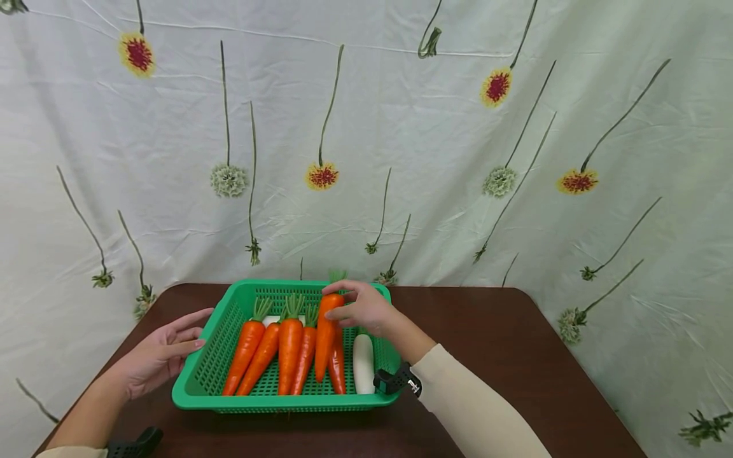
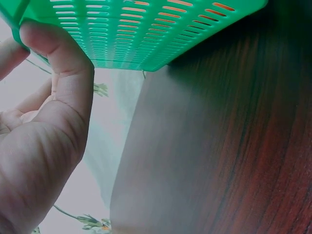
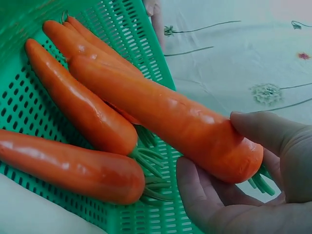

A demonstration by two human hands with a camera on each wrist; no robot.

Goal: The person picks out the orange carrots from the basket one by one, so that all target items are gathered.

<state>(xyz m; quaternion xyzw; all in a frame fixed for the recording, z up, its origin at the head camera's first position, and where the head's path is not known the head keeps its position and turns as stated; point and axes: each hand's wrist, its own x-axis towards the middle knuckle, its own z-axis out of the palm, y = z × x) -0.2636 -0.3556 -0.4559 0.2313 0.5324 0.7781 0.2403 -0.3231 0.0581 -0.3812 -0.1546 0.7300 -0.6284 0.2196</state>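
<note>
In the head view my right hand [image 1: 366, 310] grips a carrot [image 1: 326, 331] near its leafy top, above the other carrots. The right wrist view shows my thumb on one side of this carrot [image 3: 170, 117] and fingers on the other, its green stalks [image 3: 263, 181] poking out past them. Several more carrots [image 1: 290, 356] lie side by side in a green perforated basket [image 1: 197, 375]. At the basket's left edge, my left hand [image 1: 160, 356] pinches the rim; its bent thumb [image 2: 58, 63] meets the green plastic in the left wrist view.
A white radish [image 1: 363, 366] lies at the right inside the basket, and another white thing [image 1: 272, 320] shows partly behind the carrots. The basket stands on a dark brown table [image 1: 481, 356]. Behind it hangs a pale flowered cloth [image 1: 424, 127].
</note>
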